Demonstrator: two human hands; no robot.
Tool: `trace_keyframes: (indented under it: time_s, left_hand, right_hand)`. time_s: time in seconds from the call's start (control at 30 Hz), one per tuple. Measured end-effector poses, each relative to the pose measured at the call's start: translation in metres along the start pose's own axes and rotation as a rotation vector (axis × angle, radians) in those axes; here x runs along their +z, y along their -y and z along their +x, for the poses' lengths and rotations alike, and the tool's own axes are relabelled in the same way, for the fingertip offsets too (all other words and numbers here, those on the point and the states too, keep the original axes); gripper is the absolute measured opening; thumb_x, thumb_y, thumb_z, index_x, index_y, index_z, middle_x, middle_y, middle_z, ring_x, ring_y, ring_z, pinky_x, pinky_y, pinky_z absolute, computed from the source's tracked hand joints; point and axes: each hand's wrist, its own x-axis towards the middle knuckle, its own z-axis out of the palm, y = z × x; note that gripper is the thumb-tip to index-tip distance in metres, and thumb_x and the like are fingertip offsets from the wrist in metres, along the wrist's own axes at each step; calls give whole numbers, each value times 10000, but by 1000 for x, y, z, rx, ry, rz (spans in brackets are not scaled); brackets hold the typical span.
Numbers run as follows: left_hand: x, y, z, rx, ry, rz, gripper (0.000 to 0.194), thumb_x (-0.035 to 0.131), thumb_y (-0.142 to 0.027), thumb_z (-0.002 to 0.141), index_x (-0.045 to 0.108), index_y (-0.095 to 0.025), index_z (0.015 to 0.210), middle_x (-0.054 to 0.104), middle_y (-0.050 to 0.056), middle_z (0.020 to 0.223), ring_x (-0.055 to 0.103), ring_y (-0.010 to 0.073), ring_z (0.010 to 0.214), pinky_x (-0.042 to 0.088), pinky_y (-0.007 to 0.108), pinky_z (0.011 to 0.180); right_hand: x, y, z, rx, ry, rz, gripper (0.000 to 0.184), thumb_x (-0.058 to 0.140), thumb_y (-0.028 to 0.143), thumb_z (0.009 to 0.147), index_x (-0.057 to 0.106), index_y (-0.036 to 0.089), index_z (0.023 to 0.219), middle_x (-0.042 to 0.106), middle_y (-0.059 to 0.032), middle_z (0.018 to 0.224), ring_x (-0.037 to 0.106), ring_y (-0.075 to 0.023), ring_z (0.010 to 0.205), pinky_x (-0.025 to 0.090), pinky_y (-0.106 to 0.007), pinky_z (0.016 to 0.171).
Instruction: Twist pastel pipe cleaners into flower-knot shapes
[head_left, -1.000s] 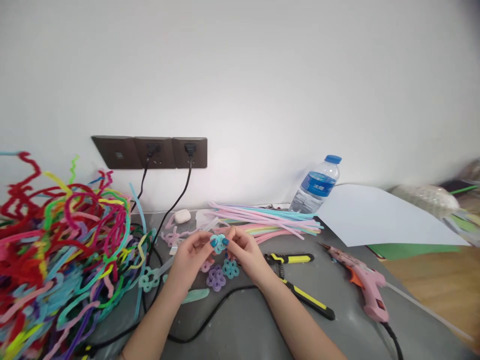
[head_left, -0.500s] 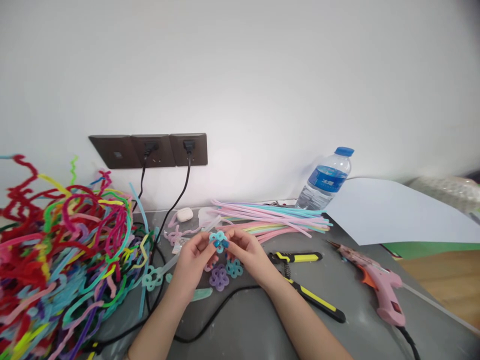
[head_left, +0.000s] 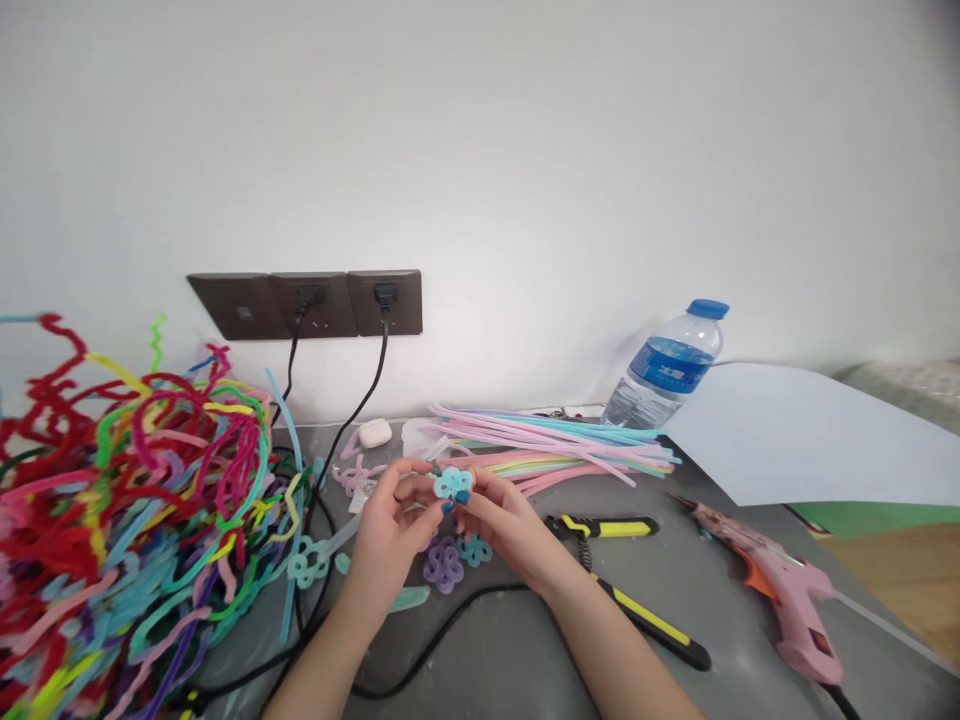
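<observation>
Between my two hands is a small light-blue pipe-cleaner flower (head_left: 453, 484) with looped petals, held up over the grey table. My left hand (head_left: 401, 515) pinches its left side with thumb and fingers. On the other side, my right hand (head_left: 499, 515) grips it, the blue-nailed thumb across its lower edge. Just below the hands lie a purple pipe-cleaner flower (head_left: 443, 565) and a teal one (head_left: 474, 549), the latter partly behind my right hand. A mint-green looped flower (head_left: 308, 562) rests left of my left wrist.
A tangled heap of colourful pipe cleaners (head_left: 150, 500) fills the left. Straight pastel pipe cleaners (head_left: 555, 445) lie behind my hands. To the right are yellow-black pliers (head_left: 652, 620), a pink glue gun (head_left: 787, 590), a water bottle (head_left: 667, 365) and white paper (head_left: 817, 430). Black cables (head_left: 442, 640) cross the table.
The light-blue flower has turned in my fingers and now lies flatter, tilted differently. Both hands have shifted slightly right in view, as has the whole scene. Both still hold it.
</observation>
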Motion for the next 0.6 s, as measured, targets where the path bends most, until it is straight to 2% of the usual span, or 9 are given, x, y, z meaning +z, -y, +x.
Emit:
trace_keyframes:
  time_s: [0.13,0.23,0.4,0.6]
  left_hand:
    - [-6,0,5,-72,56,39,286,786,-234,645,580,-194,841,668,-4,683,578,135,607,441,215,570]
    - [-7,1,5,-122,79,45,254,799,-265,635,625,-177,797,661,10,706,563,130,597,409,200,510]
    - [-2,-2,0,-230,82,-81,325,823,-400,636,670,-160,794,591,-14,637,453,78,486,348,187,448]
    - [9,-7,-4,-316,83,-229,337,867,-412,598,681,-150,699,520,-30,585,391,55,499,279,159,423]
  right_hand:
    - [-2,2,1,-106,-29,-114,336,778,467,740,604,197,840,588,17,781,514,-97,575,424,-218,525]
    - [-6,3,2,-80,-45,-161,343,784,482,726,629,185,798,583,22,704,493,-89,524,405,-211,489]
    - [-7,1,2,-41,-69,-26,340,798,467,720,618,187,788,598,28,697,511,-82,514,426,-210,504]
    - [-1,3,0,-61,-32,62,351,823,432,707,574,185,718,573,45,670,511,-75,521,441,-199,508]
